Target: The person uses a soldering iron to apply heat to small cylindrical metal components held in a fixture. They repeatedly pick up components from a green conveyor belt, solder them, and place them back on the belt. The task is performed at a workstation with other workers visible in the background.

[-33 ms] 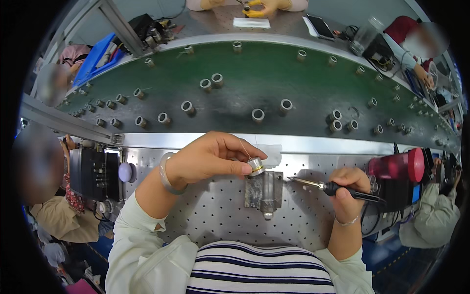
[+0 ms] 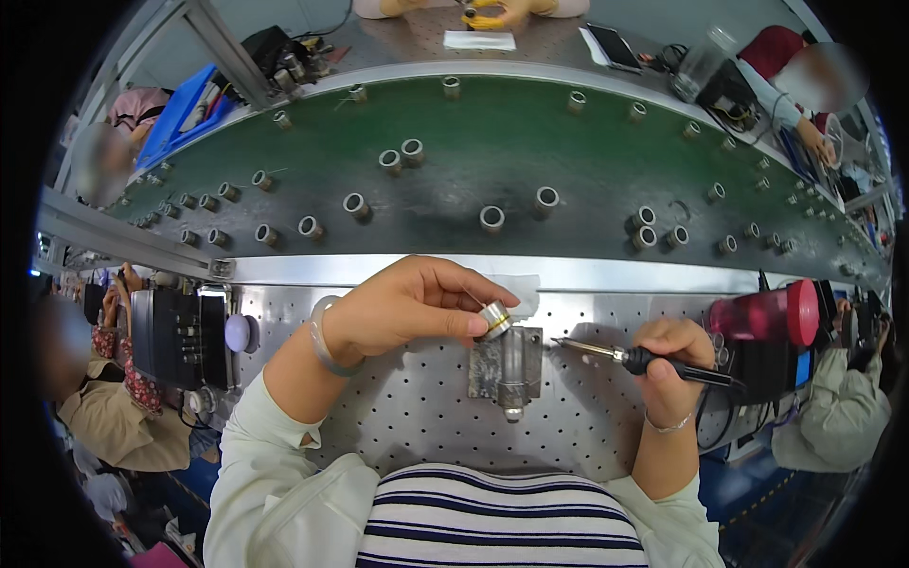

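Between the thumb and fingers of my left hand (image 2: 417, 303) is a short silver metal cylinder (image 2: 496, 319) with a yellowish band, tilted. It is held just above the upper end of a metal fixture (image 2: 512, 369), a block with a rounded rod lying on the perforated bench (image 2: 407, 417). My right hand (image 2: 674, 364) grips a soldering iron (image 2: 634, 360) by its black handle. The iron's bare tip points left, to the right of the fixture and apart from the cylinder. A whitish sheet (image 2: 519, 295) lies beyond my left fingertips.
A green conveyor belt (image 2: 312, 142) crosses beyond the bench, carrying several small metal cylinders (image 2: 491, 219). At the right lies a red translucent container (image 2: 765, 316); at the left stands a black box (image 2: 170, 336) beside a lilac rounded object (image 2: 238, 332). Other people work around the belt.
The cylinder in my left hand has turned slightly, its end face angled differently. My right hand and the iron have hardly moved. The whole view has shifted a little.
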Tool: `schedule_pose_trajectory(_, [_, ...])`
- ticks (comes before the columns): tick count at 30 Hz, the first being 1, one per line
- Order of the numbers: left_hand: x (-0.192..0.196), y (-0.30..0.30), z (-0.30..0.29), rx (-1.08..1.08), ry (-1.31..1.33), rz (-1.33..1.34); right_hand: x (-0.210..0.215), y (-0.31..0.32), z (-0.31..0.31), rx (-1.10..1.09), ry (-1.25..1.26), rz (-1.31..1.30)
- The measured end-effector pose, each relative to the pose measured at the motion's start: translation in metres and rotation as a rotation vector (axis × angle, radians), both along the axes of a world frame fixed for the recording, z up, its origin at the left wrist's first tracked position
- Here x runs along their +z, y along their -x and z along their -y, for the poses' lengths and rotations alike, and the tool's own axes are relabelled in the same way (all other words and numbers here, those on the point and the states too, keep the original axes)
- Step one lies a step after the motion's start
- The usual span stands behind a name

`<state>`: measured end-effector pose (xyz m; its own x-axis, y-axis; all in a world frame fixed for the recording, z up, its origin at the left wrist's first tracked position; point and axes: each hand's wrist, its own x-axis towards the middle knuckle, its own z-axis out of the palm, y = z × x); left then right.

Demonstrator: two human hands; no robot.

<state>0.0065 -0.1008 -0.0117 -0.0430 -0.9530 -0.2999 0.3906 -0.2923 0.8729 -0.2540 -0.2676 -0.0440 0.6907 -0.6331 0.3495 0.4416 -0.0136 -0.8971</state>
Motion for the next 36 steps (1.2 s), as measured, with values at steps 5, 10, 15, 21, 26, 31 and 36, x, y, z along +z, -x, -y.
schedule_pose_trajectory(5, [-0.018,0.01,0.012,-0.075,0.056,-0.181,0.003,0.003,0.001,0.033,-0.033,0.011])
schedule_pose_trajectory(10, [-0.016,0.031,0.009,-0.058,0.017,-0.083,0.001,0.006,-0.001,0.053,-0.039,0.011])
schedule_pose_trajectory(15, [-0.017,0.04,0.003,0.018,0.065,-0.306,0.004,0.008,-0.004,0.088,-0.061,0.004])
schedule_pose_trajectory(21, [-0.023,0.043,-0.002,0.152,0.111,-0.134,0.004,0.004,-0.005,0.152,0.09,-0.037])
schedule_pose_trajectory(26, [-0.02,0.046,-0.002,0.229,0.2,-0.073,0.003,0.003,-0.006,0.146,0.088,-0.03])
schedule_pose_trajectory(31, [-0.02,0.046,-0.002,0.214,0.213,-0.05,0.003,0.003,-0.005,0.158,0.131,-0.03])
schedule_pose_trajectory(36, [-0.021,0.045,-0.002,0.195,0.25,-0.033,0.003,0.001,-0.003,0.143,0.173,0.001])
